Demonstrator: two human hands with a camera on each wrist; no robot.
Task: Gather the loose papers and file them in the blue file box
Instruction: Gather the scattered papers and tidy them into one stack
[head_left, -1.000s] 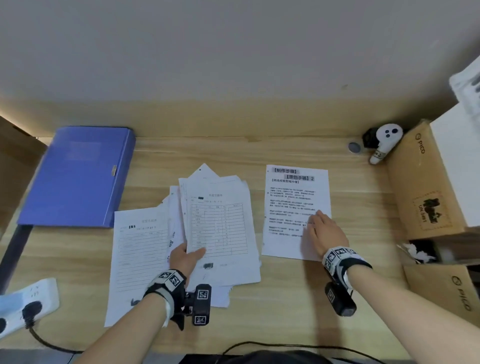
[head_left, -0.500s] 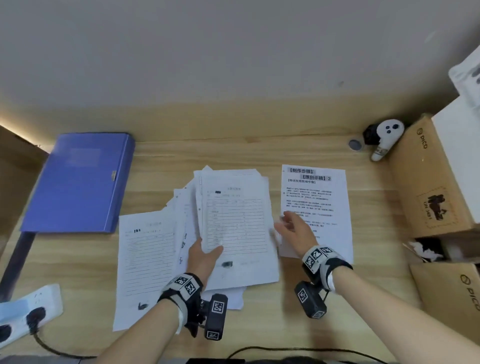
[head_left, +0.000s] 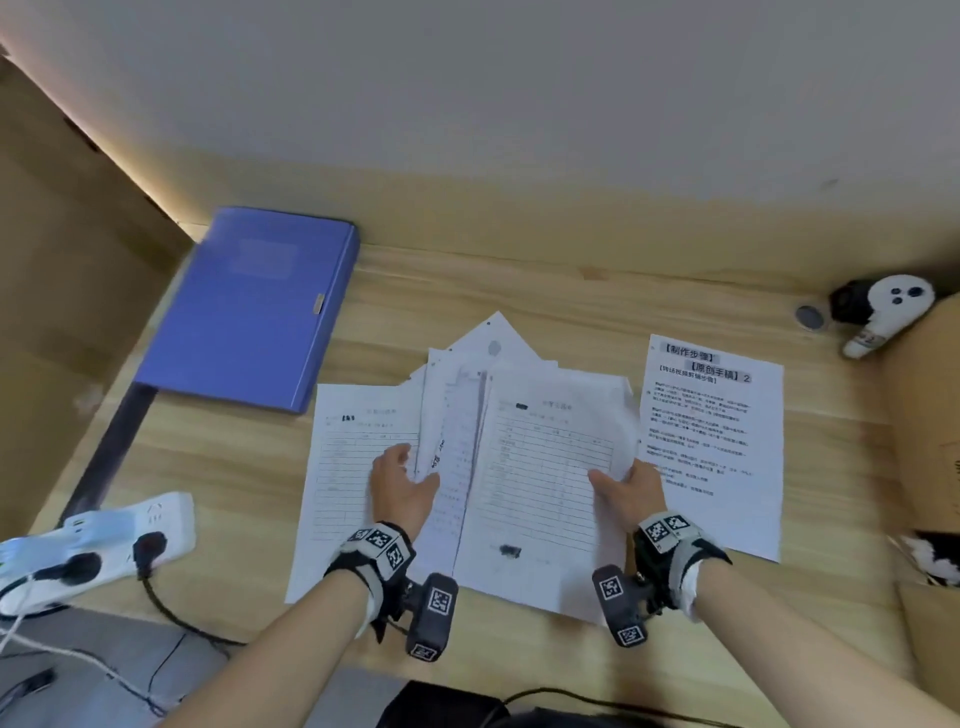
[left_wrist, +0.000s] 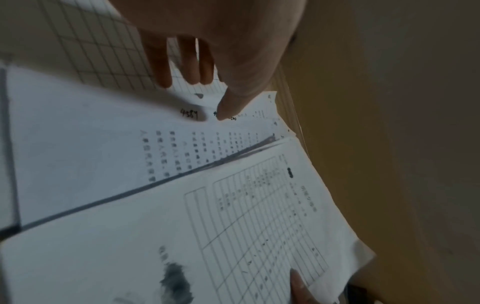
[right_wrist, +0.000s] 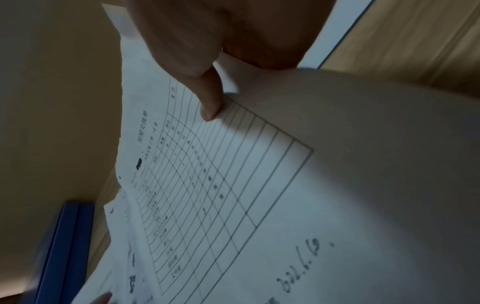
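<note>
The blue file box (head_left: 249, 306) lies shut on the desk at the back left; its edge also shows in the right wrist view (right_wrist: 62, 251). A fanned pile of printed papers (head_left: 540, 467) lies mid-desk. My left hand (head_left: 410, 462) pinches the pile's left edge, thumb (left_wrist: 223, 111) on top and fingers (left_wrist: 161, 67) underneath. My right hand (head_left: 618, 483) grips the pile's right edge, thumb (right_wrist: 210, 102) on the top form, fingers hidden under it. One single form sheet (head_left: 348, 467) lies flat left of the pile, partly under it. Another text sheet (head_left: 727, 441) lies to the right.
A white power strip (head_left: 104, 540) with a black plug and cable sits at the front left edge. A white controller (head_left: 883, 312) and a grey disc (head_left: 809, 317) lie at the back right. A cardboard box (head_left: 924, 415) stands on the right, a wooden side panel (head_left: 62, 312) on the left.
My right hand left the text sheet and came left to take the pile's right edge. My left hand shifted from the pile's near edge to its left edge.
</note>
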